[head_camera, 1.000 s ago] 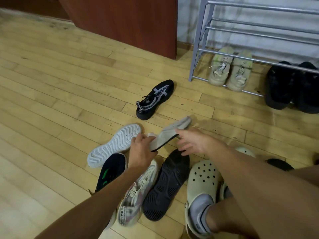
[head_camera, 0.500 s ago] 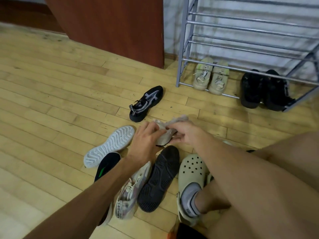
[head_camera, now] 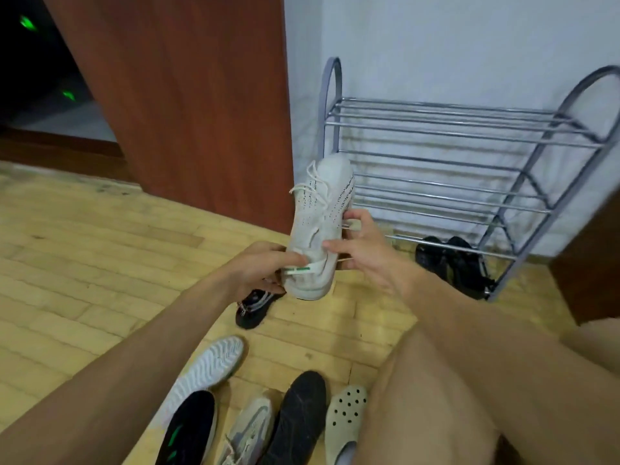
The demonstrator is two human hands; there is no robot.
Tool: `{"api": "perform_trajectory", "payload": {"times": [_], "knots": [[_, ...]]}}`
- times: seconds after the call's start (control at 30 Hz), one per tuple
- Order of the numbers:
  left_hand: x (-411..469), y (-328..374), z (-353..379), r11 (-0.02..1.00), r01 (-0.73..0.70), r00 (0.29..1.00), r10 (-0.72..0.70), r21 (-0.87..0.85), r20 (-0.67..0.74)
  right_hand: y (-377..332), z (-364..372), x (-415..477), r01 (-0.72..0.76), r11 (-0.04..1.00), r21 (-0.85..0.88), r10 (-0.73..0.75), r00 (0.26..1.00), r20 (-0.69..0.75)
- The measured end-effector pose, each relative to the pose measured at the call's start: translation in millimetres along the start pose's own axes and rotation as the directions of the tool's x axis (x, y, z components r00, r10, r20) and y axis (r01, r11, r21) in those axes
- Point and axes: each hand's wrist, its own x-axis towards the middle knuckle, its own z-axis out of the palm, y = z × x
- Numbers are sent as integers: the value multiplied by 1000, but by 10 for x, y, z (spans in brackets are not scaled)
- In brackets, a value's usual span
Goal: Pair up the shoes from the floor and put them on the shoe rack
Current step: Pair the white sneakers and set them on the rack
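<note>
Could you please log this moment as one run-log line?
left hand: grips white sneaker heel | right hand: grips its side | shoe rack: black pair at bottom

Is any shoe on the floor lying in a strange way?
Yes. The white shoe and the black shoe near the bottom of the view lie sole up, turned over. The other floor shoes beside them rest upright. The white sneaker is off the floor, held by both hands.

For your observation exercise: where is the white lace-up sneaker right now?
In the head view it is centre frame, lifted off the floor, toe up: the white sneaker is held between the left hand and right hand, before the shoe rack's left end.
</note>
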Motion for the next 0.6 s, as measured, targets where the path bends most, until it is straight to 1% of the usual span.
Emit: {"api": "perform_trajectory", "payload": {"times": [0.07, 0.13, 0.23, 0.37, 0.43, 0.5, 0.6], "knots": [[-42, 299, 4, 996, -83, 996, 82, 31, 32, -232, -127, -54, 46, 999, -1, -46, 999, 21], [-63, 599, 38, 989, -133, 990, 129, 65, 64, -451, -305, -107, 81, 996, -23, -81, 996, 23], [-48, 1019, 232, 984, -163, 984, 157, 73, 82, -717, -706, -209, 103, 995, -18, -103, 995, -13], [47, 1452, 736, 984, -172, 985, 171, 54, 25, -870, -1465, -415, 95, 991, -95, -101, 992, -69], [133, 1572, 1048, 987, -155, 988, 154, 32, 29, -818, -1890, -566, 55, 989, -138, -77, 984, -163], [207, 1625, 1395, 994, -107, 992, 105, 22, 75, -671, -2301, -766, -15, 979, -201, -38, 965, -261], [310, 1599, 1972, 999, -39, 985, 38, 6, 168, -304, -2884, -1103, -195, 918, -345, 65, 933, -354]]}}
